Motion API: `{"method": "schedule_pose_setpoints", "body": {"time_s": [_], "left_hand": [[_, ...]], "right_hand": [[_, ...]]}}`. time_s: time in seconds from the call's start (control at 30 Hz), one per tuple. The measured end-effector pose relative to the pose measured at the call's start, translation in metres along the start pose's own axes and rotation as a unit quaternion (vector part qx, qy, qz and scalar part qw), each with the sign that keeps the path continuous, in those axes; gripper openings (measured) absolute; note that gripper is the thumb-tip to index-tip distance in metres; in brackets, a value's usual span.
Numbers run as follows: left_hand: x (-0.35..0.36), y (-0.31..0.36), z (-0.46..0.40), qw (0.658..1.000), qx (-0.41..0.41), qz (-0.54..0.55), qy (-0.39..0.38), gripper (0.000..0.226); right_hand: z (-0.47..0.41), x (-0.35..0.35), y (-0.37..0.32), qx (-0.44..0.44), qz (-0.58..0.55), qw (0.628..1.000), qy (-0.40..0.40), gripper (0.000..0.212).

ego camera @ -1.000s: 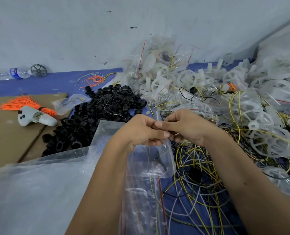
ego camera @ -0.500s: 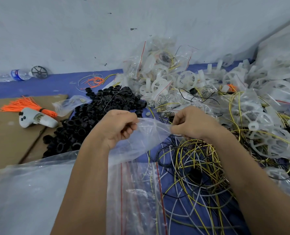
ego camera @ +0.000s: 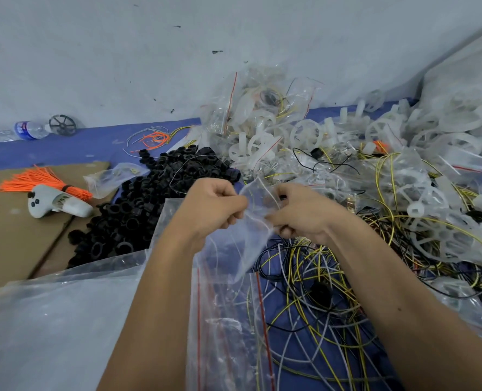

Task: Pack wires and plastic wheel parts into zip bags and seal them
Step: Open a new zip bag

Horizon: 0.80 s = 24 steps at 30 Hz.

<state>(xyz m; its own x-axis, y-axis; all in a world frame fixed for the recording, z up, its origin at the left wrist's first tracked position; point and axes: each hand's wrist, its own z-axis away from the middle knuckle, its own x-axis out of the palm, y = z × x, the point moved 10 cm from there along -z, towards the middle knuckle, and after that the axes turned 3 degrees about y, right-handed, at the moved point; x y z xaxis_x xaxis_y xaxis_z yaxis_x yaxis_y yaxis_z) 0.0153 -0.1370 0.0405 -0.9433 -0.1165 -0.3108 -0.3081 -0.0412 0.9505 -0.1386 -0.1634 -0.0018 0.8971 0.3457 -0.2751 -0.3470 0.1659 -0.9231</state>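
Opening a zip bag (ego camera: pixel 252 221) between my hands — left hand (ego camera: pixel 215 207) and right hand (ego camera: pixel 299 211) each pinch one lip. Pull evenly, mouth wide; wires (ego camera: pixel 318 292) lie just below my right wrist.

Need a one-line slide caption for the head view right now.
Left hand and right hand pinch a small clear plastic zip bag above tangled yellow, black and white wires.

Both fingertips are curled out of sight behind the clear bag (ego camera: pixel 251 230), so the grip cannot be read; both forearms run off the bottom edge; the bottle (ego camera: pixel 26 130) far left of the left hand (ego camera: pixel 217 207) has an unreadable label.
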Motion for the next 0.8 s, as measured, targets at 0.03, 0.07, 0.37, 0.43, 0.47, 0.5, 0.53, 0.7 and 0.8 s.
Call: {"method": "schedule_pose_setpoints", "body": {"time_s": [0.03,0.07,0.37,0.43,0.47,0.5,0.53,0.7,0.8], "left_hand": [[-0.011,-0.002,-0.001,1.000,-0.007,0.000,0.016,0.044],[-0.026,-0.005,-0.001,0.999,-0.014,0.005,0.036,0.045],[-0.042,-0.006,0.002,0.999,-0.039,0.009,-0.020,0.040],[-0.020,-0.005,0.001,0.997,-0.045,-0.021,-0.051,0.035],[-0.009,-0.006,0.001,0.996,-0.047,-0.035,-0.061,0.031],[0.001,-0.007,0.001,0.996,-0.047,-0.043,-0.064,0.028],[0.010,-0.008,0.000,0.996,-0.046,-0.044,-0.061,0.027],[0.025,-0.009,-0.005,0.999,-0.026,-0.015,0.018,0.023],[0.027,-0.013,-0.006,0.999,-0.026,-0.003,0.032,0.019]], "right_hand": [[0.001,0.000,-0.001,-0.006,-0.009,1.000,-0.020,0.039],[0.001,-0.003,-0.004,-0.020,0.001,1.000,-0.023,0.043],[0.016,-0.007,-0.018,-0.094,0.155,0.980,-0.087,0.052],[0.022,-0.019,-0.024,-0.098,0.170,0.976,-0.091,0.054],[0.023,-0.031,-0.029,-0.112,0.181,0.975,-0.066,0.049],[0.023,-0.047,-0.036,-0.134,0.204,0.970,-0.015,0.043],[0.024,-0.068,-0.043,-0.161,0.242,0.955,0.061,0.038],[0.030,-0.140,-0.045,-0.164,0.381,0.858,0.303,0.014],[0.013,-0.127,-0.011,-0.068,0.460,0.868,0.176,0.058]]}}
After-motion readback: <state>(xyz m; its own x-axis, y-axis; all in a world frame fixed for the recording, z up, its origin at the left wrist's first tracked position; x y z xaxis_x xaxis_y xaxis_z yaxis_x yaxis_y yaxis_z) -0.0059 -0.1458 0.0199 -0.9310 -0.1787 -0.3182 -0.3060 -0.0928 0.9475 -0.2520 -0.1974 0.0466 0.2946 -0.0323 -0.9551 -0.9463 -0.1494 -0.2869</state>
